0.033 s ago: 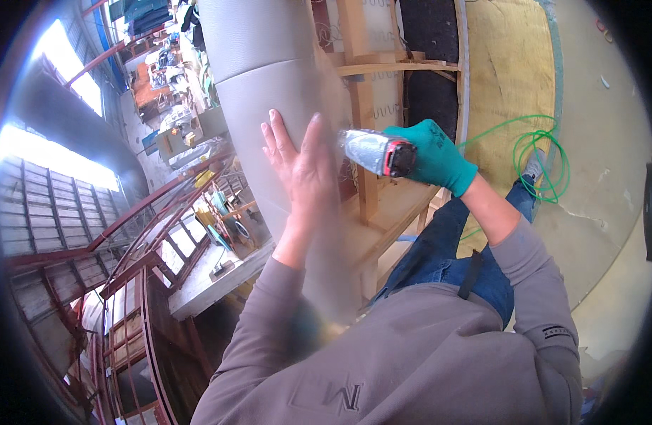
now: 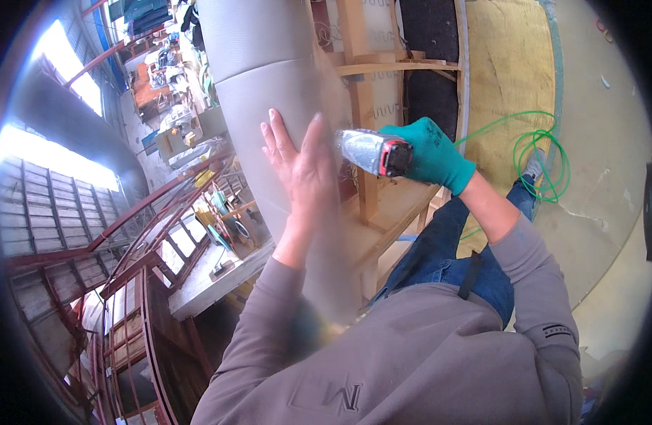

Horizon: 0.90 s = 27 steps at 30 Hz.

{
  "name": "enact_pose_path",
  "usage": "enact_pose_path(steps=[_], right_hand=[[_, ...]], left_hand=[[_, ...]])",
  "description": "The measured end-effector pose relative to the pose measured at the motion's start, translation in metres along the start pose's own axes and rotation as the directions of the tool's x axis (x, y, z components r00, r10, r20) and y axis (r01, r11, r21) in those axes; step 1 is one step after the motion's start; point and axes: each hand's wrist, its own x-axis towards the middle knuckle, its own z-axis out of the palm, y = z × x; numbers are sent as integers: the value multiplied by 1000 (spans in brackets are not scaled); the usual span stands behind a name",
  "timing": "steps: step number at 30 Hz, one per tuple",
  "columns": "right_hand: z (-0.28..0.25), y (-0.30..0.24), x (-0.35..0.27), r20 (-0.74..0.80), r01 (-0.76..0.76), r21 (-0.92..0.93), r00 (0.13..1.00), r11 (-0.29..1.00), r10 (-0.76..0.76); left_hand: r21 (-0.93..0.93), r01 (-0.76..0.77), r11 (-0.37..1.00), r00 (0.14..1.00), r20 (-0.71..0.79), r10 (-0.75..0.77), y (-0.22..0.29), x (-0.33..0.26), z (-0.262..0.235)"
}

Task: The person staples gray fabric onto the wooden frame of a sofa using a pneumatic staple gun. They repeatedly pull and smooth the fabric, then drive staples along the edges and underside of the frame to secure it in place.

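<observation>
Bare, my left hand (image 2: 298,166) lies flat on the grey upholstery cover (image 2: 266,95), its fingers spread. The cover is smooth, has a seam across it and wraps the padded edge of a wooden furniture frame (image 2: 368,188). In a green glove, my right hand (image 2: 434,156) is closed around a staple gun (image 2: 363,150) with a grey body and a red and black end. The tool's nose points left toward the cover's edge, close beside my left thumb. Whether the nose touches the cover is hard to make out.
Wavy springs (image 2: 386,110) and black lining (image 2: 432,64) show inside the frame. A yellowish board (image 2: 510,64) lies on the floor at right, with a coiled green hose (image 2: 561,173) near my foot. A cluttered workbench (image 2: 227,262) and red metal racks (image 2: 138,290) stand at left.
My right hand and the staple gun have shifted very slightly to the left. My left hand stays in place on the cover.
</observation>
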Motion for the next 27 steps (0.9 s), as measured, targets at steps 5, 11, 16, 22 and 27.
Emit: enact_pose_path(steps=[5,11,16,22,27], right_hand=[[6,3,6,47,-1,-46,999,999,4],[11,11,8,84,-47,-62,995,997,52],[11,12,16,76,22,-86,997,996,-15],[1,8,-4,53,-32,-69,998,997,36],[-10,4,-50,15,-148,-35,989,988,149]], left_hand=[[77,24,997,999,33,-27,7,2,-2],[96,26,995,999,25,-28,8,4,1],[71,2,997,1000,21,-3,7,5,0],[0,-25,1000,999,48,25,-8,-12,-1],[-42,-66,997,994,89,70,-21,-51,-8]])
